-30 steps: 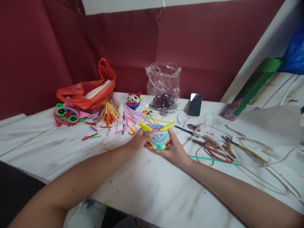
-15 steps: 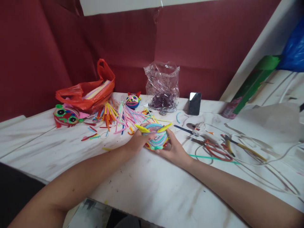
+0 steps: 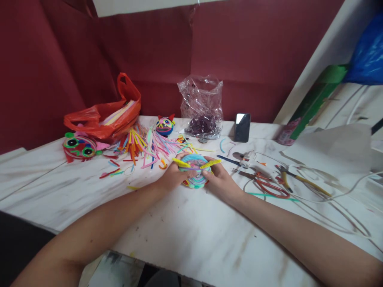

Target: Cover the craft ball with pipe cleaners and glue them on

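A round, multicoloured pipe-cleaner piece (image 3: 196,179) with two yellow ear-like strips is held just above the marble-patterned table, near its middle. My left hand (image 3: 176,174) grips its left side, thumb lying across the face. On the right side my right hand (image 3: 220,180) grips it, with the thumb on the front near the centre. Fingers behind the piece are partly hidden. Behind it and to the left lies a heap of coloured pipe cleaners (image 3: 136,145). A blue and red decorated ball (image 3: 164,126) sits farther back.
Left: red plastic bag (image 3: 101,119), striped decorated figure (image 3: 79,148). Back: clear bag with dark purple material (image 3: 203,125), black phone (image 3: 242,128). Right: glue gun (image 3: 248,159), orange-handled scissors (image 3: 272,189), yellow-handled pliers (image 3: 309,186), looping cables, a green box (image 3: 317,101).
My right thumb has moved up from the piece's lower edge onto its front. The camera view has shifted slightly, while both hands still hold the piece.
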Demonstrator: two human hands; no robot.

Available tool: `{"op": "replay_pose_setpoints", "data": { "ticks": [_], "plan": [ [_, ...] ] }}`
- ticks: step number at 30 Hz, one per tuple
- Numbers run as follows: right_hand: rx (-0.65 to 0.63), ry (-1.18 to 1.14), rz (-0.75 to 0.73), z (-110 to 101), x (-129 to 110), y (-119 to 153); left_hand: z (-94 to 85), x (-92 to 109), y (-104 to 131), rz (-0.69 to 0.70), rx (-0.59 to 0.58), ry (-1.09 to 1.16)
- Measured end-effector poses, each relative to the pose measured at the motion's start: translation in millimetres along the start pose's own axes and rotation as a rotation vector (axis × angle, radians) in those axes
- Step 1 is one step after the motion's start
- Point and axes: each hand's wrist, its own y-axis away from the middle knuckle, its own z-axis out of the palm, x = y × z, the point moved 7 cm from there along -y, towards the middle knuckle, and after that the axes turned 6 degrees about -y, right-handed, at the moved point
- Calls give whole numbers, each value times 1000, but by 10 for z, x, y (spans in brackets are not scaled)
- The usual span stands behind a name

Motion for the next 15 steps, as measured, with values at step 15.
{"op": "replay_pose_setpoints", "data": {
  "ticks": [15],
  "plan": [
    [-53,74,8,123,-69,20,-29,-153,-145,33,-38,223]
  ]
}}
